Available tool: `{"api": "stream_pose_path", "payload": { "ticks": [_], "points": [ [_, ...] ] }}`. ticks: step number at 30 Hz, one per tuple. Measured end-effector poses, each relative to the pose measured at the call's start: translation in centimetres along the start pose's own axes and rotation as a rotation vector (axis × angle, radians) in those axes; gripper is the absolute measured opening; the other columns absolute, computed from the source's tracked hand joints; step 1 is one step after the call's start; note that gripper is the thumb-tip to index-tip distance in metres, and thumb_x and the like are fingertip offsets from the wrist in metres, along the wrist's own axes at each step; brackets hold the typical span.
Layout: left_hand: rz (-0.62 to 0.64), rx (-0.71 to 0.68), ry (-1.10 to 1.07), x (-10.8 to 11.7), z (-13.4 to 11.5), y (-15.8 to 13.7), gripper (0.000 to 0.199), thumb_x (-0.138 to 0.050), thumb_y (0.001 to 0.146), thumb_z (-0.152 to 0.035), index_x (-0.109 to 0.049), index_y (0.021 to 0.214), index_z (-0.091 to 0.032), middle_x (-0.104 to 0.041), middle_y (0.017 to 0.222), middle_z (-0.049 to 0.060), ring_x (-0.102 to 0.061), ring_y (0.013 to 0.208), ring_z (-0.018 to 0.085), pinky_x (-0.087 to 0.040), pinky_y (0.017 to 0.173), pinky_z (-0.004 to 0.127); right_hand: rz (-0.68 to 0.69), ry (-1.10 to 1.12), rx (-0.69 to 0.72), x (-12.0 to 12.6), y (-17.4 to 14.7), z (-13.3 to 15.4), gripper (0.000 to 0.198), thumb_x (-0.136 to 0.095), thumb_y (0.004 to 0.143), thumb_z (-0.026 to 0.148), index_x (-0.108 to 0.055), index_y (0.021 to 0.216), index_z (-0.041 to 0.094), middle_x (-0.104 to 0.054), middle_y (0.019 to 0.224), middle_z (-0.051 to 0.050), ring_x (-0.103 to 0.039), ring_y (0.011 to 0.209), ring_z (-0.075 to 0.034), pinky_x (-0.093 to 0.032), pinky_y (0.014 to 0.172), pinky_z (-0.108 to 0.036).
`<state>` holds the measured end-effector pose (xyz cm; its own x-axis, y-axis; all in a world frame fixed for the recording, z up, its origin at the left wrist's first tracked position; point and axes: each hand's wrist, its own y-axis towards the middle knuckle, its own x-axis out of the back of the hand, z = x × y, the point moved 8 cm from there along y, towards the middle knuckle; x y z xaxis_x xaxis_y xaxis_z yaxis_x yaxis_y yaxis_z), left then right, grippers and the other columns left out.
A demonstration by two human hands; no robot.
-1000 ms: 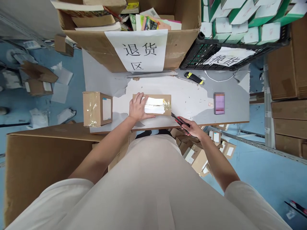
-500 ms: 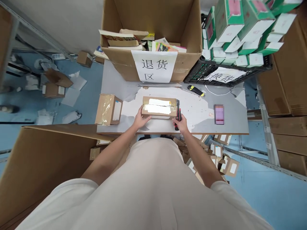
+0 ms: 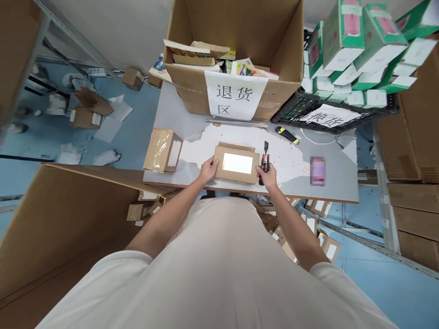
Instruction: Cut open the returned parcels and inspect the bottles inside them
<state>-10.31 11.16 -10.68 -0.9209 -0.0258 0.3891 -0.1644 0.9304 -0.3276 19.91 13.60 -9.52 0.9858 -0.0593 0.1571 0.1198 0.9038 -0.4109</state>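
Note:
A small cardboard box (image 3: 222,175) with a white label is tilted so that its labelled face looks up at me, near the table's front edge. My left hand (image 3: 209,170) grips its left end, the thumb on the front face. At the right end, my right hand (image 3: 267,176) holds a red and black utility knife (image 3: 265,157) upright and touches the box with its fingertips. Whether the blade is out, I cannot tell. To the left stands a second taped cardboard box (image 3: 157,151).
Behind are a large carton (image 3: 190,98) of books and a black crate (image 3: 284,109) stacked with green and white boxes. A yellow and black cutter (image 3: 287,135) and a pixelated purple item (image 3: 318,171) lie on the table (image 3: 338,183). A big open carton (image 3: 82,219) stands at lower left.
The held box has been turned: its taped side faced up before, and its labelled face shows now. Both hands moved with it. The whole view has shifted slightly.

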Motion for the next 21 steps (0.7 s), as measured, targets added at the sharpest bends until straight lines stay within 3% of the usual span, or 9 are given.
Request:
{"api": "stream_pose_path", "payload": {
  "ticks": [3, 6, 8, 11, 15, 21],
  "points": [
    [0.085, -0.038, -0.05, 0.4, 1.1, -1.8, 0.069, -0.058, 0.08, -0.052, -0.05, 0.137, -0.014, -0.056, 0.137, 0.011, -0.056, 0.12, 0.026, -0.048, 0.098, 0.035, 0.037, 0.009, -0.018, 0.6, -1.4, -1.4, 0.05, -0.076, 0.061, 0.047, -0.054, 0.096, 0.019, -0.066, 0.088, -0.001, -0.054, 0.056, -0.009, -0.051, 0.057, -0.028],
    [0.113, -0.027, 0.069, 1.0, 3.3, -3.5, 0.093, -0.078, 0.062, -0.047, -0.045, 0.141, -0.012, -0.05, 0.142, 0.016, -0.053, 0.125, 0.032, -0.045, 0.103, 0.042, 0.052, -0.058, -0.033, 1.3, -3.6, -3.1, 0.06, -0.079, 0.057, 0.046, -0.055, 0.106, 0.02, -0.067, 0.106, -0.007, -0.054, 0.062, -0.01, -0.051, 0.06, -0.029],
    [0.092, 0.022, 0.127, 1.1, 5.0, -4.1, 0.086, -0.077, 0.063, -0.043, -0.049, 0.138, -0.012, -0.055, 0.137, 0.016, -0.057, 0.119, 0.032, -0.046, 0.102, 0.045, 0.035, -0.122, -0.037, 1.4, -4.8, -4.3, 0.062, -0.08, 0.055, 0.045, -0.055, 0.106, 0.02, -0.067, 0.105, -0.006, -0.053, 0.065, -0.011, -0.051, 0.061, -0.029],
    [0.084, 0.062, 0.059, 0.2, 6.1, -4.5, 0.061, -0.061, 0.077, -0.039, -0.056, 0.131, -0.013, -0.066, 0.124, 0.012, -0.062, 0.11, 0.026, -0.048, 0.099, 0.043, 0.003, -0.177, -0.056, 0.9, -5.7, -5.8, 0.052, -0.078, 0.056, 0.047, -0.053, 0.093, 0.021, -0.064, 0.078, 0.001, -0.051, 0.061, -0.013, -0.049, 0.059, -0.03],
    [0.086, 0.036, -0.025, -0.5, 4.6, -5.1, 0.046, -0.053, 0.083, -0.038, -0.064, 0.119, -0.013, -0.071, 0.112, 0.009, -0.065, 0.103, 0.023, -0.05, 0.096, 0.039, -0.031, -0.146, -0.047, 0.3, -5.3, -5.1, 0.043, -0.073, 0.063, 0.051, -0.047, 0.083, 0.023, -0.054, 0.062, 0.007, -0.05, 0.053, -0.013, -0.046, 0.052, -0.028],
    [-0.097, -0.032, 0.055, 2.2, -0.5, -5.0, 0.044, -0.055, 0.084, -0.05, -0.072, 0.1, -0.013, -0.072, 0.096, 0.011, -0.067, 0.085, 0.022, -0.054, 0.082, 0.034, -0.092, -0.234, 0.038, 2.0, -3.3, 1.3, 0.043, -0.074, 0.064, 0.055, -0.05, 0.078, 0.022, -0.053, 0.058, 0.006, -0.051, 0.048, -0.012, -0.042, 0.047, -0.025]
  ]
}}
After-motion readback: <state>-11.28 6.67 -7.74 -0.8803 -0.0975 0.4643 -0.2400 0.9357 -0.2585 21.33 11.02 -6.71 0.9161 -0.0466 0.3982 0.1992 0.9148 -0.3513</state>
